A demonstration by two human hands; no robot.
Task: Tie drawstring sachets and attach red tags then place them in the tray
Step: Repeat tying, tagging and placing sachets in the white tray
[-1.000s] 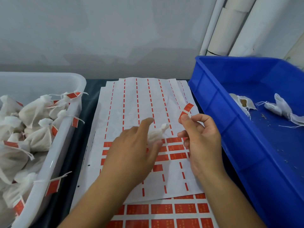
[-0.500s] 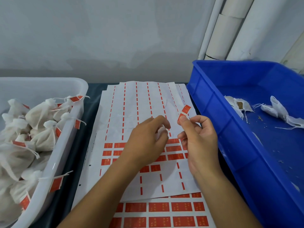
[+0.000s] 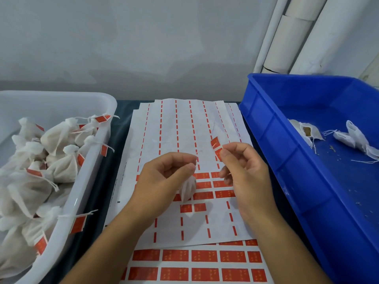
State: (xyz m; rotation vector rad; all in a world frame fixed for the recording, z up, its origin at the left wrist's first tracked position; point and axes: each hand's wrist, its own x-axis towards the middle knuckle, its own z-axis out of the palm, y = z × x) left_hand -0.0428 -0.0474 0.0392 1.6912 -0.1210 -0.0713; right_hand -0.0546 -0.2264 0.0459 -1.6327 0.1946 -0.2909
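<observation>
My left hand (image 3: pixel 164 177) holds a small white sachet (image 3: pixel 187 190) that hangs below its curled fingers, thumb and forefinger pinched together near the top, probably on its drawstring. My right hand (image 3: pixel 244 177) pinches a red tag (image 3: pixel 216 147) between thumb and forefinger, the tag sticking up just right of my left fingertips. Both hands hover over the tag sheet (image 3: pixel 184 140), which has red tags left in its lower rows. The white tray (image 3: pixel 82 193) at the left holds several tied sachets with red tags.
A blue bin (image 3: pixel 287 160) at the right holds a few loose untied sachets (image 3: pixel 352 136). A second sheet of red tags (image 3: pixel 194 263) lies under the first near the front edge. White pipes stand against the wall at the back right.
My left hand has lifted, and the sachet now hangs below it instead of being cupped in the palm. Its fingertips have closed into a pinch near the tag. My right hand has barely moved.
</observation>
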